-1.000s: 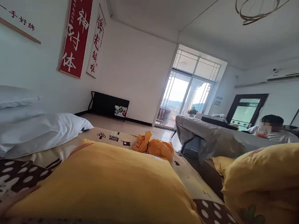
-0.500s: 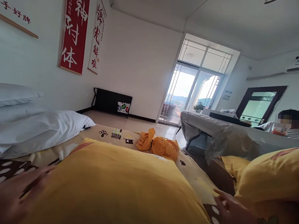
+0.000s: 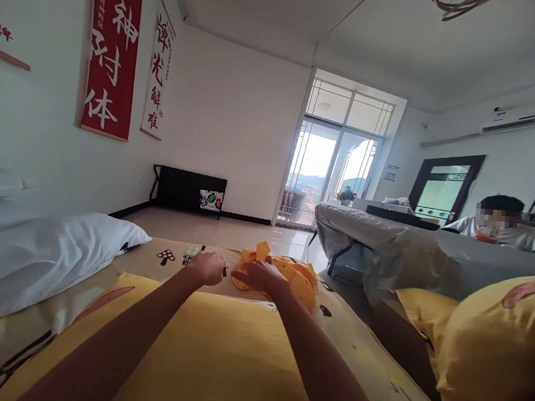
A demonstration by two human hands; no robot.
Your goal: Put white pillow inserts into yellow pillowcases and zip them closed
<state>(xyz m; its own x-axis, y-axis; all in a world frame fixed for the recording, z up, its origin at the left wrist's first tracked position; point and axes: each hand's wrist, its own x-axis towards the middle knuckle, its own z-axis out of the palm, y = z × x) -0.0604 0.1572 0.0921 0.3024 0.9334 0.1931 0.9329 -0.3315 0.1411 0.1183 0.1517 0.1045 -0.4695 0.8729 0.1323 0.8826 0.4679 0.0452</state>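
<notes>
I have both arms stretched out across the bed [image 3: 354,331], over a big yellow pillow [image 3: 209,356] that fills the near part of the view; my right hand [image 3: 261,275] lies on a crumpled orange cloth [image 3: 301,277] at the far end of the bed, fingers spread and curled into the folds, so its grip is grasping the cloth at its left edge; my left hand [image 3: 206,267] sits just beside it to the left, closed into a loose fist on the patterned bedsheet [image 3: 170,256], and I cannot tell whether it pinches any fabric or only rests there.

The orange cloth lies bunched in a heap beyond the yellow pillow, near the foot of the bed, with one corner poking upward; a white pillow [image 3: 45,257] lies to the left against the wall; a second yellow pillow [image 3: 500,355] bulks at the right edge of the view.

Beyond the bed, a worktop draped in grey cloth [image 3: 393,247] stands well apart; a person [image 3: 501,222] sits behind it on the right; red banners [image 3: 112,58] with white characters hang on the left wall; a glass balcony door [image 3: 329,174] lets daylight in at the far end.
</notes>
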